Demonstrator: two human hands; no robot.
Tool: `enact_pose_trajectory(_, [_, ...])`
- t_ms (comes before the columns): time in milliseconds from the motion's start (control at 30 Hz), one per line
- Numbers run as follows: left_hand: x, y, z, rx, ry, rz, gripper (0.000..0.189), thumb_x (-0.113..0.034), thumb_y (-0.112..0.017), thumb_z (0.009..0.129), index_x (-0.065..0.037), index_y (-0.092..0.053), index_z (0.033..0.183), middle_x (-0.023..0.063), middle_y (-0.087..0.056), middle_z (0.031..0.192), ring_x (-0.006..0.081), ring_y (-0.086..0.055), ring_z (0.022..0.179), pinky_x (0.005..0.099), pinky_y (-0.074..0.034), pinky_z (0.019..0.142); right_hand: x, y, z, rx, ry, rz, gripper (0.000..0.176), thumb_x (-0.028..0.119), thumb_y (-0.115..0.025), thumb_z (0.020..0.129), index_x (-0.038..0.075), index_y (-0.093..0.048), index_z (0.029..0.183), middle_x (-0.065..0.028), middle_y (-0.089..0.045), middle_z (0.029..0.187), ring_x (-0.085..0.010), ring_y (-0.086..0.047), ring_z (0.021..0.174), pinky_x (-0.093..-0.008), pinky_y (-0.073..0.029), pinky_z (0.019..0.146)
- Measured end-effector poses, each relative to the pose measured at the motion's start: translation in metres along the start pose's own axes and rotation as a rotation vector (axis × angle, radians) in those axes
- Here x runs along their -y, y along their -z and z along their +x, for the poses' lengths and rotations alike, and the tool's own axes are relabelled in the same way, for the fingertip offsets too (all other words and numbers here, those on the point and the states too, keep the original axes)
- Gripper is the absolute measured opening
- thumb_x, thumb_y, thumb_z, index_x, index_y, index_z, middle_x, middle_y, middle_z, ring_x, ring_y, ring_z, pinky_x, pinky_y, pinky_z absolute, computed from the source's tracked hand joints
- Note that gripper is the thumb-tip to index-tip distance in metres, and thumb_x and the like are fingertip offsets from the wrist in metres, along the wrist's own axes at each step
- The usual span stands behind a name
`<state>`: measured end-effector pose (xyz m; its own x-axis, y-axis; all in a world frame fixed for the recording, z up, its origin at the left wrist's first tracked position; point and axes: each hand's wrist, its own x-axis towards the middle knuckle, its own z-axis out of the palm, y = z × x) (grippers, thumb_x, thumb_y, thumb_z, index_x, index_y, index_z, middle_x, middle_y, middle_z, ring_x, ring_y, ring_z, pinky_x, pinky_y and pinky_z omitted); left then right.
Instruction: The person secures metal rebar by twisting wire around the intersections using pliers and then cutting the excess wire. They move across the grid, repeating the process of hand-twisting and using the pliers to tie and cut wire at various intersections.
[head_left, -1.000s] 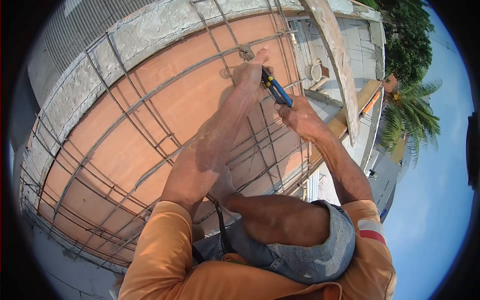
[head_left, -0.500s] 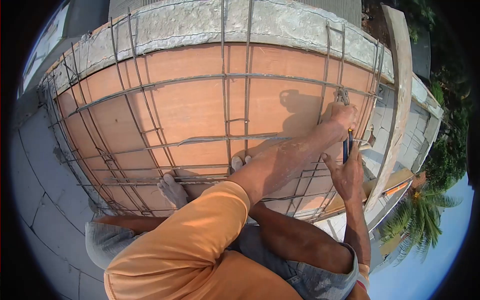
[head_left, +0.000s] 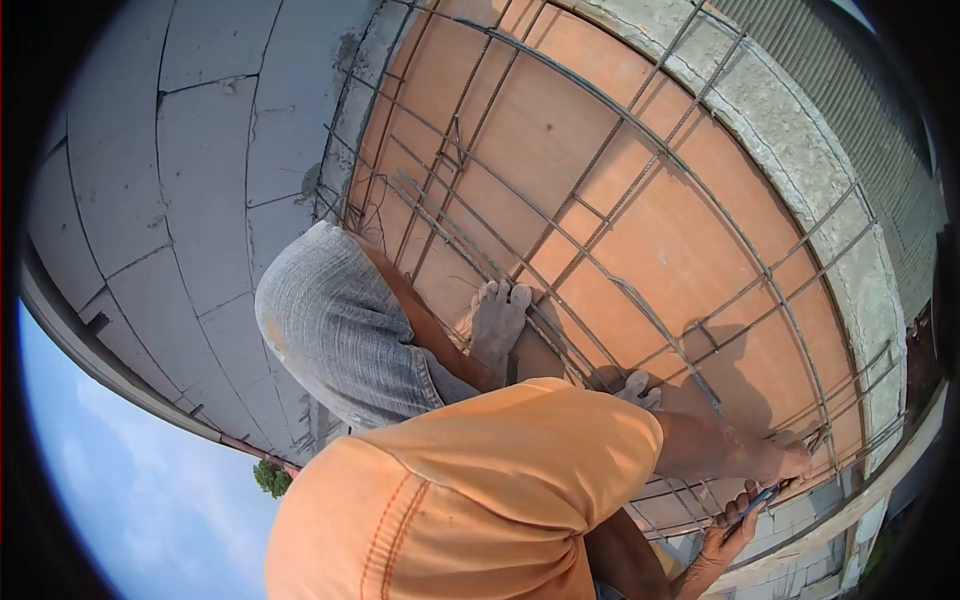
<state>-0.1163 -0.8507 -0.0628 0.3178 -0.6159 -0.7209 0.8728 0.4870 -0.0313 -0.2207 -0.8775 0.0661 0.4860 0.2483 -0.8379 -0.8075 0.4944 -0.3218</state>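
Unlike before, the view is taking in more grey block wall point(head_left: 205, 190), the hands showing lower right. The right hand point(head_left: 735, 528) is gripping a blue-handled tool point(head_left: 764, 498) near steel bars point(head_left: 768, 272); the left hand point(head_left: 790, 462) is reaching there, its grip unclear.

I can read no text, label, brand, number or sign here: not on the orange shirt point(head_left: 470, 480), not on the block wall point(head_left: 208, 130), and not on the blue tool handle point(head_left: 762, 496).
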Motion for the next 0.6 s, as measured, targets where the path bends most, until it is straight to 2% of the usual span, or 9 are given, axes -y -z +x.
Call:
enact_pose_trajectory(33, [0.002, -0.001, 0.002, 0.016, 0.005, 0.012, 0.02, -0.029, -0.063, 0.085, -0.01, -0.055, 0.084, 0.0065, -0.056, 0.075, 0.0207, -0.057, 0.063, 0.0395, -0.039, 0.045, 0.005, -0.018, -0.001, 0.007, 0.002, -0.003, 0.039, 0.026, -0.049, 0.101, -0.001, -0.042, 0.129, -0.0049, -0.049, 0.085, -0.0139, -0.051, 0.065, -0.0249, -0.049, 0.052])
enact_pose_trajectory(100, [-0.001, -0.008, -0.005, 0.049, 0.015, 0.015, 0.023, -0.03, -0.063, 0.085, -0.009, -0.055, 0.09, 0.0079, -0.056, 0.082, 0.0215, -0.057, 0.07, 0.0394, -0.041, 0.051, 0.007, -0.06, -0.007, -0.618, 0.131, -0.63, 0.044, 0.033, -0.054, 0.098, 0.003, -0.046, 0.13, -0.0044, -0.053, 0.087, -0.0134, -0.054, 0.069, -0.0251, -0.049, 0.053])
enact_pose_trajectory(167, [-0.007, -0.01, -0.015, 0.068, 0.025, -0.001, 0.027, -0.032, -0.063, 0.086, -0.008, -0.054, 0.095, 0.0093, -0.057, 0.088, 0.0222, -0.058, 0.078, 0.0392, -0.043, 0.058, 0.012, -0.087, -0.01, -0.674, 0.156, -0.718, 0.045, 0.035, -0.06, 0.094, 0.005, -0.051, 0.126, -0.0042, -0.055, 0.087, -0.0126, -0.055, 0.071, -0.0254, -0.047, 0.054])
enact_pose_trajectory(233, [-0.015, -0.01, -0.029, 0.09, 0.042, -0.016, 0.032, -0.034, -0.063, 0.086, -0.006, -0.053, 0.101, 0.0107, -0.057, 0.095, 0.023, -0.058, 0.085, 0.0391, -0.044, 0.064, 0.011, -0.091, -0.015, -0.785, 0.113, -1.074, 0.042, 0.031, -0.063, 0.091, 0.003, -0.053, 0.121, -0.0029, -0.053, 0.084, -0.0116, -0.052, 0.069, -0.0264, -0.044, 0.053])
enact_pose_trajectory(333, [-0.039, -0.001, -0.065, 0.148, 0.089, -0.035, 0.039, -0.036, -0.063, 0.087, -0.005, -0.053, 0.109, 0.0128, -0.057, 0.105, 0.0242, -0.058, 0.096, 0.0389, -0.047, 0.074, 0.023, -0.044, -0.016, -0.735, -0.001, -1.15, 0.037, 0.023, -0.064, 0.087, 0.001, -0.054, 0.114, -0.0025, -0.05, 0.08, -0.0103, -0.05, 0.067, -0.0269, -0.042, 0.051])
enact_pose_trajectory(433, [-0.068, 0.018, -0.114, 0.218, 0.175, -0.026, 0.047, -0.038, -0.063, 0.088, -0.003, -0.052, 0.117, 0.0149, -0.058, 0.115, 0.0253, -0.058, 0.107, 0.0387, -0.05, 0.083, 0.027, -0.055, -0.022, -0.584, -0.072, -0.86, 0.035, 0.017, -0.058, 0.09, -0.003, -0.049, 0.117, -0.0054, -0.049, 0.081, -0.012, -0.05, 0.068, -0.0265, -0.042, 0.049])
enact_pose_trajectory(500, [-0.082, 0.025, -0.134, 0.239, 0.183, -0.015, 0.05, -0.039, -0.063, 0.088, -0.002, -0.052, 0.12, 0.0158, -0.058, 0.117, 0.0262, -0.059, 0.11, 0.0393, -0.051, 0.086, 0.014, -0.022, -0.015, 0.059, -0.043, 0.176, 0.034, 0.012, -0.05, 0.096, -0.005, -0.041, 0.124, -0.0085, -0.047, 0.085, -0.0149, -0.051, 0.069, -0.0257, -0.043, 0.049])
enact_pose_trajectory(533, [-0.079, 0.026, -0.133, 0.23, 0.176, -0.015, 0.05, -0.04, -0.063, 0.088, -0.002, -0.052, 0.119, 0.0159, -0.058, 0.117, 0.0266, -0.059, 0.109, 0.0401, -0.051, 0.086, -0.002, -0.014, -0.007, 0.143, -0.004, 0.266, 0.035, 0.014, -0.044, 0.101, -0.006, -0.034, 0.129, -0.0103, -0.045, 0.088, -0.0174, -0.05, 0.069, -0.0282, -0.046, 0.05])
enact_pose_trajectory(600, [-0.071, 0.026, -0.122, 0.203, 0.145, -0.021, 0.05, -0.04, -0.063, 0.088, -0.002, -0.052, 0.119, 0.0162, -0.058, 0.116, 0.0276, -0.059, 0.107, 0.0415, -0.051, 0.085, -0.019, -0.004, 0.006, 0.175, 0.009, 0.32, 0.038, 0.019, -0.044, 0.102, -0.006, -0.035, 0.129, -0.0105, -0.046, 0.087, -0.018, -0.051, 0.068, -0.0296, -0.048, 0.052])
